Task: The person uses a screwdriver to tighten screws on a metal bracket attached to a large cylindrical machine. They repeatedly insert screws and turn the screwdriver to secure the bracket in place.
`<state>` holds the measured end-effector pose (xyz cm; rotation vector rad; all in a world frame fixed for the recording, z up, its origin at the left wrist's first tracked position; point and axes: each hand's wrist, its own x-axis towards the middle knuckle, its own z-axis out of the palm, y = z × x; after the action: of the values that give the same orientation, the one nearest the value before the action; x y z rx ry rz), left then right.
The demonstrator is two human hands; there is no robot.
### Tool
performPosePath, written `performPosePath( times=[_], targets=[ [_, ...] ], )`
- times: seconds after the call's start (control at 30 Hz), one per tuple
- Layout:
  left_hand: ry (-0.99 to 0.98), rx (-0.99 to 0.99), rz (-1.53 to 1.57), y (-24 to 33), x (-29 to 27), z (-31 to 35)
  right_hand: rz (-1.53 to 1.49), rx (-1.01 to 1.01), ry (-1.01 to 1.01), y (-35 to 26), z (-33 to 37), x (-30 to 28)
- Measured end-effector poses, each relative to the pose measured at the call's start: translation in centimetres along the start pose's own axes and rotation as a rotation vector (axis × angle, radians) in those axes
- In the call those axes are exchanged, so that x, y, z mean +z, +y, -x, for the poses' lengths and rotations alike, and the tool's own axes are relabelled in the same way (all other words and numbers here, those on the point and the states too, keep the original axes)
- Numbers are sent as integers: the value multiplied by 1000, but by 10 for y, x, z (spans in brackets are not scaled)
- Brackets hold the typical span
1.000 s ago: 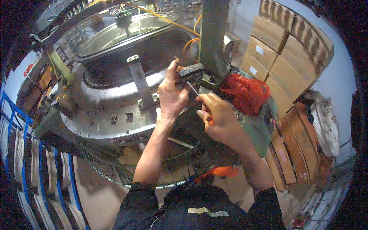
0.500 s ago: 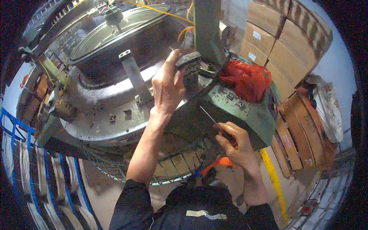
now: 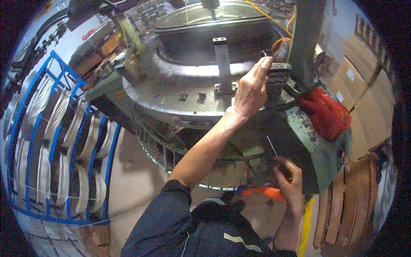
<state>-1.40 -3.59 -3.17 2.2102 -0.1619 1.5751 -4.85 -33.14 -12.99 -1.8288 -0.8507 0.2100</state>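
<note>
My left hand [image 3: 251, 88] is raised over the rim of a round metal machine [image 3: 165, 100]. Its fingers are pressed together, and a tiny thing pokes out past the fingertips, too small to name. Right beside those fingers is a dark, grimy metal block [image 3: 280, 73]; whether they touch it I cannot tell. Lower down, in front of the machine, my right hand [image 3: 291, 182] is closed round a screwdriver-like tool [image 3: 272, 147]. The tool's thin metal shaft points up and to the left, while its handle is mostly hidden in the fist.
An upright metal bracket [image 3: 223, 64] stands on the machine. A red plastic bag [image 3: 326, 115] lies on the green housing at right, with cardboard boxes [image 3: 357, 88] stacked behind. An orange coiled hose [image 3: 263, 192] hangs below my right hand. At left stands a blue rack [image 3: 112, 165] holding white bundles.
The view has swung left, so the machine appears farther right and more of the blue rack shows. My left hand stays by the block; my right hand still grips the tool, now lower.
</note>
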Motion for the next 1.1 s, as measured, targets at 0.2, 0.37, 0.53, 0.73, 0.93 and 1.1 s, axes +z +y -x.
performPosePath(
  times=[0.2, 0.37, 0.53, 0.73, 0.93, 1.1],
  targets=[
    [113, -221, -48, 1, -113, 52, -117, 176, -171, -6, 9, 14],
    [386, -502, -294, -80, -270, 85, -184, 435, -102, -23, 19, 38],
    [363, -632, -330, -221, -418, 101, -230, 166, -106, -60, 10, 121],
    [-4, -667, 470, -356, -500, 68, -255, 208, -120, -150, -12, 272],
    [-93, -496, 614, -365, -491, 48, -198, -11, -175, -225, -28, 368],
    [-85, -453, 453, -348, -489, 46, -175, 57, -141, -250, -42, 395]
  ],
)
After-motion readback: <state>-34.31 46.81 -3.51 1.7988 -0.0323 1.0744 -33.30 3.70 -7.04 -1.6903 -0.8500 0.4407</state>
